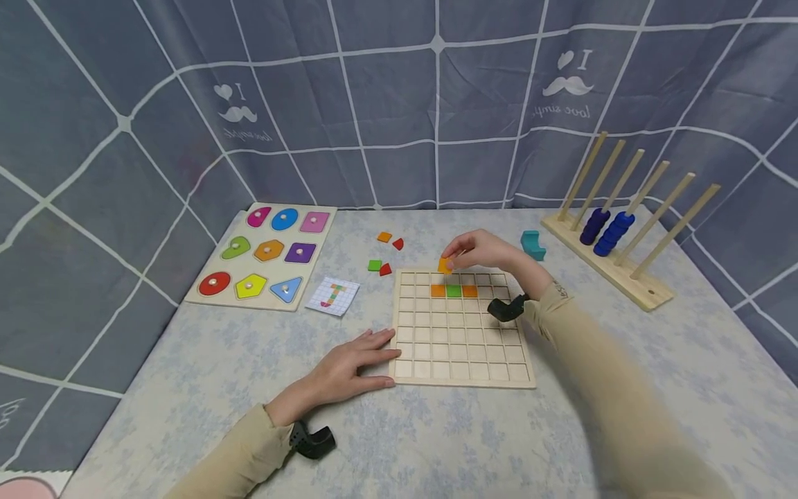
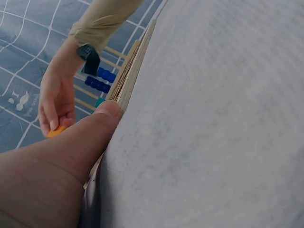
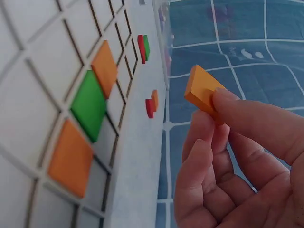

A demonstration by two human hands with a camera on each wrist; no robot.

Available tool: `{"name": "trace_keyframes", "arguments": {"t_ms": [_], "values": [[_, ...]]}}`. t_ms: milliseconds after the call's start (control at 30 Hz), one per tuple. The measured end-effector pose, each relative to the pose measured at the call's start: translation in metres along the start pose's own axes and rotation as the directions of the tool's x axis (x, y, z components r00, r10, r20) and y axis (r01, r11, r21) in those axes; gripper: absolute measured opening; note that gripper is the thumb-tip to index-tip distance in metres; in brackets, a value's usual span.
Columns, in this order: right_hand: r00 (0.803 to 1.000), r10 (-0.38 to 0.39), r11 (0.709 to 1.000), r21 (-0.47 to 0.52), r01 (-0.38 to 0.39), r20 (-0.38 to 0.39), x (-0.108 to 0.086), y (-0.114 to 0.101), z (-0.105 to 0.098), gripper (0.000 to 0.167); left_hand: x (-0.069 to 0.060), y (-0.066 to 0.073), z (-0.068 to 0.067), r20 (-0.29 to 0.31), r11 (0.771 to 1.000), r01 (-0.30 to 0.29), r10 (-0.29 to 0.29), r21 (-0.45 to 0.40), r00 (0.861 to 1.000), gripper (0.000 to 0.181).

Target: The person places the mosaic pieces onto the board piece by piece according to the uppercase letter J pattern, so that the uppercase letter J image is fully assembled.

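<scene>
An orange square tile (image 3: 204, 90) is pinched between the thumb and fingers of my right hand (image 1: 476, 251), raised above the far edge of a wooden grid board (image 1: 464, 353). In the board's second row from the far side lie an orange tile (image 1: 438, 291), a green tile (image 1: 454, 291) and another orange tile (image 1: 470, 291), side by side. My left hand (image 1: 343, 367) lies with spread fingers, its fingertips touching the board's left edge. A pattern card (image 1: 332, 296) left of the board shows a coloured J-like shape on a grid.
Loose orange (image 1: 384, 237), green (image 1: 375, 265) and red pieces (image 1: 385, 269) lie beyond the board's far left corner. A shape puzzle board (image 1: 262, 253) rests at the left. At the right stand a peg rack (image 1: 607, 260) with blue beads and a teal curved piece (image 1: 533, 245).
</scene>
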State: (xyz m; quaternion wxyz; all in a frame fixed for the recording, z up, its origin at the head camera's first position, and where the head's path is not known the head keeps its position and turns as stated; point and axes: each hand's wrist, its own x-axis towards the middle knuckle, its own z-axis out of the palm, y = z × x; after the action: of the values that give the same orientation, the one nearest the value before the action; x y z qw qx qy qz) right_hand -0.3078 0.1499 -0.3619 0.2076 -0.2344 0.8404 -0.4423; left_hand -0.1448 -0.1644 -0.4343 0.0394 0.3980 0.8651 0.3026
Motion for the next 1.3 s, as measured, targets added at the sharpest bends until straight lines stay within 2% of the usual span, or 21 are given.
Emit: {"name": "trace_keyframes", "arguments": {"t_ms": [167, 367, 567, 1000, 1300], "values": [[0.999, 0.004, 1.0, -0.02, -0.003, 0.041, -0.021, 0.009, 0.005, 0.027, -0.001, 0.0, -0.001, 0.004, 1.0, 0.014, -0.014, 0.0, 1.0, 0.052], [0.999, 0.009, 0.999, -0.042, -0.007, 0.035, -0.03, 0.018, 0.016, 0.024, -0.001, 0.0, -0.001, -0.004, 1.0, 0.003, -0.003, 0.003, 1.0, 0.051], [0.999, -0.014, 0.997, -0.073, 0.017, 0.029, -0.032, 0.023, 0.023, 0.021, 0.0, 0.001, -0.001, -0.017, 1.0, -0.017, 0.017, 0.016, 1.0, 0.051], [0.994, -0.095, 0.986, -0.132, 0.102, 0.061, -0.032, 0.027, 0.032, 0.016, 0.001, 0.002, -0.002, -0.007, 1.0, -0.003, 0.003, 0.004, 1.0, 0.051], [0.992, -0.104, 0.989, -0.096, 0.11, 0.068, -0.034, 0.026, 0.036, 0.015, 0.0, 0.003, -0.001, -0.014, 1.0, -0.012, 0.012, 0.007, 1.0, 0.051]]}}
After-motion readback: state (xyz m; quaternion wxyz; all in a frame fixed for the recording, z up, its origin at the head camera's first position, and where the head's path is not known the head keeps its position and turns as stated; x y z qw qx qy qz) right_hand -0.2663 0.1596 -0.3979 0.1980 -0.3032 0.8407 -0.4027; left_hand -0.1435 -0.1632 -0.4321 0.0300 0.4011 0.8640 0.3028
